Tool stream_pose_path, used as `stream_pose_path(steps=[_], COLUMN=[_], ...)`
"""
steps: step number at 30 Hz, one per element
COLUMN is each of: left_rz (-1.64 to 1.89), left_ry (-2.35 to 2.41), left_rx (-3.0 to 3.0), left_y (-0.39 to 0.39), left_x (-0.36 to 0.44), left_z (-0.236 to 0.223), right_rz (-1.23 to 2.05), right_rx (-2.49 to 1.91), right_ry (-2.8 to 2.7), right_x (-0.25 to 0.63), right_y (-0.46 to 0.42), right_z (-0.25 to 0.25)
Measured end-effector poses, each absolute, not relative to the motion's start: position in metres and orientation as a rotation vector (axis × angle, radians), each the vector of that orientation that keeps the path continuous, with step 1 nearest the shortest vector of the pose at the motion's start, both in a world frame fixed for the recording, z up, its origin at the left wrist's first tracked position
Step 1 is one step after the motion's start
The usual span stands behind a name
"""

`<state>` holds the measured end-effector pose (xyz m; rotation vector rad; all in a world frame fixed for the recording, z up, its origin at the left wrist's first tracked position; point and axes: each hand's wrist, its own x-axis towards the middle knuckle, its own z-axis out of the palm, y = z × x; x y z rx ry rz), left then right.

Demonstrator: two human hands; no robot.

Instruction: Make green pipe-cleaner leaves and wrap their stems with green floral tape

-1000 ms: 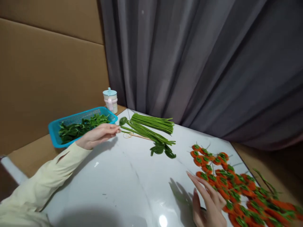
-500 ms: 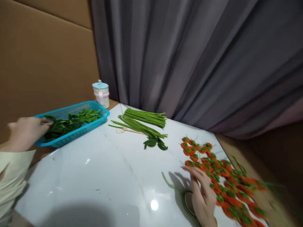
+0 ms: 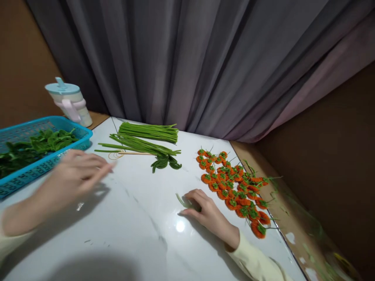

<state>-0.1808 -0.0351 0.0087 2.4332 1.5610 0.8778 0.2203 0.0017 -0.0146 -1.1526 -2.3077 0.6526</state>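
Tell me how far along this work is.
Partway, it seems. The many orange pieces with green tops, spread at the right, look finished. The right hand curls over a pale green strip; the left hand is blurred, its load unclear. Apparently left to use: green stems, dark green leaves and the greenery in the blue basket.

Glossy, smooth marbled worktop (image 3: 125, 218); plastic basket (image 3: 43, 166); matt cloth curtain (image 3: 164, 66); fuzzy orange-and-green ornaments (image 3: 222, 183); wooden-looking stick (image 3: 137, 153).
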Motion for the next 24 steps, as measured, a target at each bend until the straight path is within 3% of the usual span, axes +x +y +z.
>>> stream_pose_path(steps=[3, 10, 24], left_rz=[0.790, 0.545, 0.675], left_ry=[1.316, 0.955, 0.924], left_rx=[2.555, 2.553, 2.396], left_y=[-0.002, 0.020, 0.037], left_x=[-0.106, -0.026, 0.015], left_z=[0.017, 0.005, -0.039], right_rz=[0.717, 1.627, 1.807], right_rx=[-1.090, -1.093, -1.049], right_ry=[-2.302, -1.688, -1.411], right_x=[0.204, 0.198, 0.202], right_y=[0.012, 0.027, 0.028], right_z=[-0.021, -0.022, -0.027])
